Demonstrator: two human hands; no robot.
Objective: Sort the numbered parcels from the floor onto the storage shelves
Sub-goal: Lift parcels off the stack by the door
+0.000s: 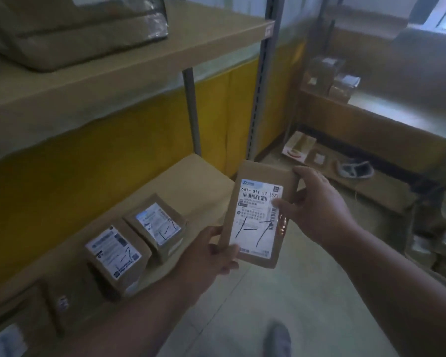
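Holding: the parcel in hand (258, 217), a flat brown box, is raised in front of the lower shelf (191, 176), label toward the camera.
Left hand (211, 256): fingers curl around the parcel's lower left edge, thumb on the face.
Right hand (317, 204): fingers wrap the upper right edge, thumb pressing the label (255, 215).
Marking: the handwritten number reads roughly "1-7"; the printed code shows "57".
Done: two labelled parcels (134, 248) already stand side by side on the lower shelf; a large padded package (70, 29) lies on the upper shelf (139, 70).
Left: this parcel is not yet shelved; it appears to be at the reading stage.
Remaining stock: further parcels (438, 246) lie low at right, blurred; whether they are on the floor or a low shelf cannot be told.
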